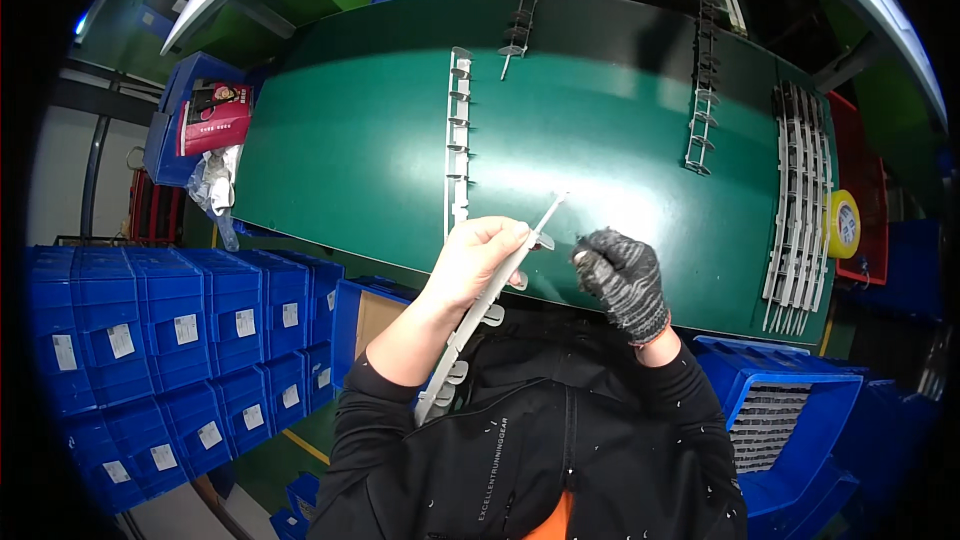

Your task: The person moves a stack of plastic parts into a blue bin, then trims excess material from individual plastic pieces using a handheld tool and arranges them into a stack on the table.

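The left grip [484, 252] is closed around a pale tabbed strip [467, 330] close to its upper end, at the near edge of the green surface [350, 140]. From the grip, a thin tip points out over the surface, while the longer tabbed part slants back off the near edge. The gloved right grip [625, 282], also at that edge and apart from the strip, has its fingers curled in; whether they hold anything I cannot tell. A row of strips [800, 200] lies at the surface's right end.
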The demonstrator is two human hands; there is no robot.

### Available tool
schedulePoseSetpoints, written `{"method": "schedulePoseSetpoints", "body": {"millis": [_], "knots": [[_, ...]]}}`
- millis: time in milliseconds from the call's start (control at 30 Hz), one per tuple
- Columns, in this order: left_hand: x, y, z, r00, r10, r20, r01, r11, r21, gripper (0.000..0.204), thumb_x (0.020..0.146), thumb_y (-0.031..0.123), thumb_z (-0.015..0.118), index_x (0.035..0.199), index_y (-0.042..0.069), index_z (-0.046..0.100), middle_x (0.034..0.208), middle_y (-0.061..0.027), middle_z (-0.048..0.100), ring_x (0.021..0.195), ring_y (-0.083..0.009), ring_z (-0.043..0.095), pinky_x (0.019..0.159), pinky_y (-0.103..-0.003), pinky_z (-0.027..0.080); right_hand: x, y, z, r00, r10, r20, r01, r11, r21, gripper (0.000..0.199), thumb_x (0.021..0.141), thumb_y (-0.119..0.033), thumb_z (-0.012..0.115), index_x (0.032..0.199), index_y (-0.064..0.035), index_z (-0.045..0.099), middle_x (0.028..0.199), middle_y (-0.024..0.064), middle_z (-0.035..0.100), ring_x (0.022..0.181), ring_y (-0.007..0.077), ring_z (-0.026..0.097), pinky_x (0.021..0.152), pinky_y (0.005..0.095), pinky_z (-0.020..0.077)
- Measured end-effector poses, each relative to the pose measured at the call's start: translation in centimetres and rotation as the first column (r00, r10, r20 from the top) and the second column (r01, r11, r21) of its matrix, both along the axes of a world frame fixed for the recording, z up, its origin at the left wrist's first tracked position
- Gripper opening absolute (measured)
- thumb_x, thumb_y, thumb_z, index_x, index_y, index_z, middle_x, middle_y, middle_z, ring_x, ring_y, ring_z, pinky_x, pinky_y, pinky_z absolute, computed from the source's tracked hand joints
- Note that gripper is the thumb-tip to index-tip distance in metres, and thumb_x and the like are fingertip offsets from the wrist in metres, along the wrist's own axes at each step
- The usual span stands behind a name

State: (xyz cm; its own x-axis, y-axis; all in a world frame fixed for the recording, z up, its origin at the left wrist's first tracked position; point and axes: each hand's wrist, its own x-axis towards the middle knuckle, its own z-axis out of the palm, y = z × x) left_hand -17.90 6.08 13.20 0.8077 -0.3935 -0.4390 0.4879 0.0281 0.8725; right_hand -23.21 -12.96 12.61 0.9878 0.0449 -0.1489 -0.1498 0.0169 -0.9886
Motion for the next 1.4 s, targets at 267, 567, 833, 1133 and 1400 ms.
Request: {"method": "schedulePoseSetpoints", "body": {"millis": [267,567,833,1133,1400], "knots": [[-0.1,0.1,-0.1,1.000,0.026,-0.017,-0.027,0.995,-0.099,0.025,0.085,0.024,0.059,0.086,-0.001,0.060,0.056,-0.0023,0.056,0.042,-0.0057,0.051,0.038,-0.016,0.040,0.2,2.0,-0.6,0.962,0.159,0.220,-0.091,0.953,-0.290,0.020,0.077,-0.023,0.064,0.086,-0.0056,0.064,0.070,0.0139,0.060,0.063,0.0305,0.058,0.056,0.0372,0.0439],[-0.3,-0.3,0.4,1.000,0.027,-0.002,-0.027,0.996,-0.090,0.025,0.086,0.024,0.059,0.087,-0.001,0.060,0.057,-0.0020,0.056,0.042,-0.0052,0.052,0.038,-0.016,0.040,0.1,1.8,-0.7,0.957,0.158,0.242,-0.084,0.953,-0.291,0.020,0.077,-0.024,0.063,0.087,-0.0059,0.064,0.070,0.0150,0.059,0.063,0.0308,0.058,0.056,0.0374,0.0441],[-0.6,-0.5,0.6,0.989,-0.028,0.143,0.031,0.999,-0.018,0.026,0.089,0.024,0.055,0.090,-0.001,0.061,0.067,-0.0019,0.059,0.052,-0.0061,0.055,0.049,-0.018,0.046,-0.6,2.1,0.1,0.974,-0.043,0.221,0.078,0.985,-0.153,0.014,0.079,-0.013,0.062,0.080,0.0005,0.061,0.062,0.0078,0.056,0.051,0.0140,0.050,0.051,0.0268,0.0405],[-1.7,-1.2,1.7,0.689,-0.188,0.700,-0.188,0.886,0.423,0.015,0.086,0.012,0.056,0.080,-0.001,0.062,0.056,-0.0017,0.054,0.048,-0.0075,0.051,0.047,-0.021,0.041,-0.1,1.5,1.5,0.978,0.053,-0.203,0.012,0.952,0.306,0.013,0.083,-0.015,0.061,0.080,-0.0017,0.061,0.059,0.0004,0.054,0.053,0.0057,0.047,0.047,0.0236,0.0371],[-1.7,3.9,6.8,0.674,-0.118,0.730,-0.360,0.810,0.463,0.014,0.084,0.016,0.058,0.084,0.003,0.063,0.064,-0.0047,0.060,0.053,-0.0109,0.057,0.049,-0.024,0.044,0.7,2.6,-0.1,0.990,-0.079,-0.113,0.111,0.943,0.313,0.007,0.083,-0.009,0.058,0.079,-0.0036,0.057,0.060,-0.0032,0.051,0.050,0.0040,0.044,0.047,0.0197,0.0359]]}}
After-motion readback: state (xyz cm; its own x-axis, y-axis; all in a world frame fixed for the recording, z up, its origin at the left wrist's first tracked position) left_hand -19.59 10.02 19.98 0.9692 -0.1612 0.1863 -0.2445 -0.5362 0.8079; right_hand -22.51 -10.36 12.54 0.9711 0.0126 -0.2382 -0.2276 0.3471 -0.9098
